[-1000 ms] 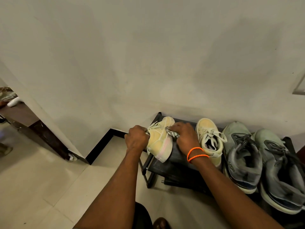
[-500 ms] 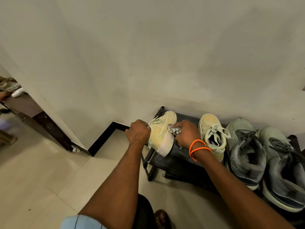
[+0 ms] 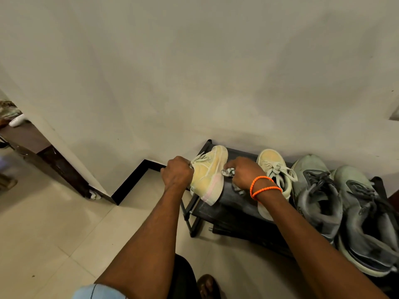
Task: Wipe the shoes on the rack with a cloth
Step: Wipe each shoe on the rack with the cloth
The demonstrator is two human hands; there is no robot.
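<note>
Wiping step, first shoe of four, by the look of it. Left hand (image 3: 177, 172) curled tight round the lace side of a yellow shoe (image 3: 209, 175), tipped on its side and lifted over the left end of the black rack (image 3: 235, 203). Right hand (image 3: 245, 173) bunched round a small grey cloth (image 3: 228, 172), pressed against the side of that same shoe near the sole. One corner of the cloth peeking out under the wrist, close to two orange bands (image 3: 264, 187).

Second yellow shoe (image 3: 274, 169) flat on the top shelf, just beside the right hand, laces loose. Two grey shoes (image 3: 319, 197) side by side further along, toward the right end of the rack. All three resting there with no hand on them. Cannot tell from here how clean any of them are.

Next move, as a guess: more rubbing along the side and the pale edge of the sole, with a turn of the shoe by the left hand to show the other side. Firm hold needed there, because of the tilt and the floppy laces. Then back down on the left end of the shelf, toe toward the wall like its twin, and on to the next shoe. Gentle pushes only, so nothing slides off the front edge.
</note>
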